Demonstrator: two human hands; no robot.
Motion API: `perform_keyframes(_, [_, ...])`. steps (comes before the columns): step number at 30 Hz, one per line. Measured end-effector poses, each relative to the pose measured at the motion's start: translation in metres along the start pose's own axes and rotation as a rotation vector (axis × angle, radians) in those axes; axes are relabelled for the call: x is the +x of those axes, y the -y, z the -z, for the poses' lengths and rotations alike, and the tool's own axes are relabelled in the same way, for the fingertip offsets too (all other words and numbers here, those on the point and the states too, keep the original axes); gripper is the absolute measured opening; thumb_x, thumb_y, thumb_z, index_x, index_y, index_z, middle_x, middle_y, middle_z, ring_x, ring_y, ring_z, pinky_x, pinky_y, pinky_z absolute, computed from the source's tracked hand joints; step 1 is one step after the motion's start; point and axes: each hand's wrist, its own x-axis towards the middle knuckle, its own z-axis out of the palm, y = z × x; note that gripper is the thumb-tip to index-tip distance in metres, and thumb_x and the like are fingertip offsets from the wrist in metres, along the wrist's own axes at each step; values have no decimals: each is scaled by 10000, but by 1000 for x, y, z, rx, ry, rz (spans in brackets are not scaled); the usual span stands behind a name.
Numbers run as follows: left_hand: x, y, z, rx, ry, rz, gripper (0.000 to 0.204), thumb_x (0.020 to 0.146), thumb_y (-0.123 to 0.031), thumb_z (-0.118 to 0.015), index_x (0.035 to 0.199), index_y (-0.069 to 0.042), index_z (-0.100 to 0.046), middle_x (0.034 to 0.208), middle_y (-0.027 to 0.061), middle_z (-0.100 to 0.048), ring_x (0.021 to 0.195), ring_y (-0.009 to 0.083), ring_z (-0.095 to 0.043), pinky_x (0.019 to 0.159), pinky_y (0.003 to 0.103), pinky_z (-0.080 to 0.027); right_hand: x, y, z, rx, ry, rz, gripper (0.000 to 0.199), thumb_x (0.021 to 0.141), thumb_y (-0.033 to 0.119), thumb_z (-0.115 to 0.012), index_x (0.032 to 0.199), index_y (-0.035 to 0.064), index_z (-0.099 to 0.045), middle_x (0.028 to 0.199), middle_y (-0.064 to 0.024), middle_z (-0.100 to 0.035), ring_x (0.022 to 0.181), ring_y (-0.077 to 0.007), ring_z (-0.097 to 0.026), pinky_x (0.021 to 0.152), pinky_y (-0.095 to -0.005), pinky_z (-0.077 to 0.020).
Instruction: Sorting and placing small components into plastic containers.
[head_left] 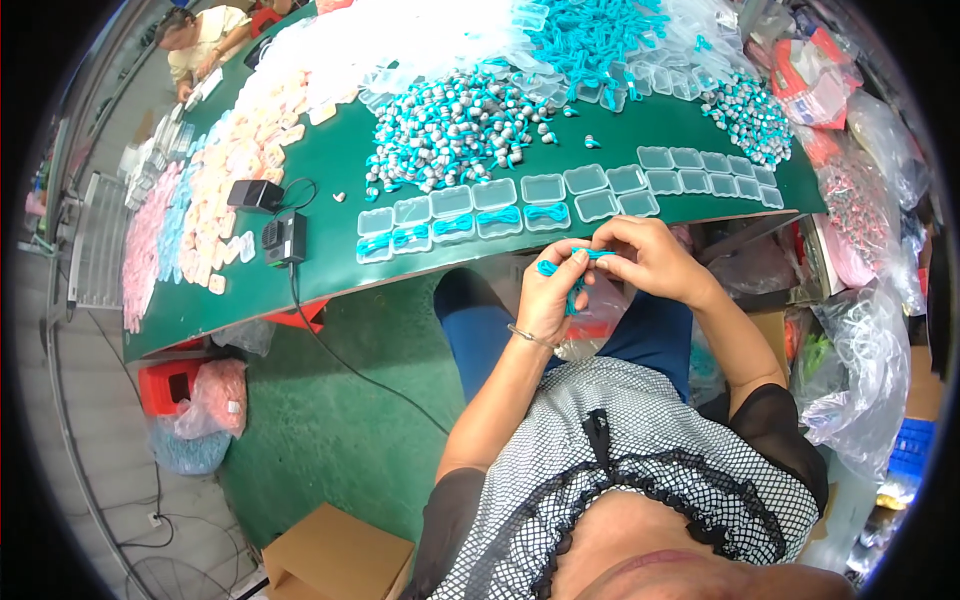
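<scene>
Left hand [553,292] curled shut around a teal cord [547,268], thumb up against it; bracelet [532,336] on that wrist. Right hand [655,258] half-curled, thumb and fingers pinching the same cord just beside the left thumb. Cord is held above the lap, in front of the table edge; one part dangles below the left fingers.

Next, on the green table [330,270]: row of opened clear plastic boxes, lids tipped back. Five at left have teal cord bundles [500,218] in the near halves; more opened boxes [597,206] run on to the right. Black device [284,238] with cable left of the row.

Behind: large loose pile of grey-and-teal plugs [450,130], smaller plug pile [748,118] far right, peach-coloured pieces [230,150] at left. Further back, heap of teal cords [590,40] among clear plastic cases. Red-and-white plastic bag [810,80] beyond the table's right end; markings on it too small to read. Co-worker [210,45] at far left, hands at small white items.
</scene>
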Motion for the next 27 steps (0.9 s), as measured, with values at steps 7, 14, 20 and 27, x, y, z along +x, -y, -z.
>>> perform_keyframes(7, [7, 4, -8, 6, 20, 83, 369, 904, -125, -630, 1236, -12, -516, 945, 69, -626, 709, 95, -577, 440, 193, -415, 22, -29, 28, -337, -176, 68, 183, 747, 57, -683, 909, 29, -604, 874, -91, -622, 842, -253, -595, 746, -371, -466])
perform_keyframes(14, [12, 10, -7, 53, 31, 115, 378, 903, -131, -621, 1237, 11, -514, 936, 71, -624, 701, 94, -575, 440, 193, -411, 35, -53, 16, -555, -89, 190, 182, 733, 100, -710, 878, 61, -606, 891, -76, -617, 890, -275, -583, 804, -386, -422])
perform_keyframes(20, [13, 8, -3, 65, -4, 119, 379, 897, -130, -622, 1232, 12, -518, 927, 67, -624, 691, 92, -573, 431, 198, -400, 41, -50, 15, -598, -127, 211, 173, 734, 121, -713, 867, 71, -613, 941, -57, -603, 940, -260, -566, 818, -384, -416])
perform_keyframes(27, [10, 7, -3, 78, 23, 128, 359, 895, -118, -620, 1222, -1, -530, 933, 69, -617, 704, 101, -566, 444, 201, -396, 47, -62, 14, -618, -67, 221, 157, 732, 129, -709, 852, 84, -618, 904, -48, -596, 910, -257, -567, 783, -392, -421])
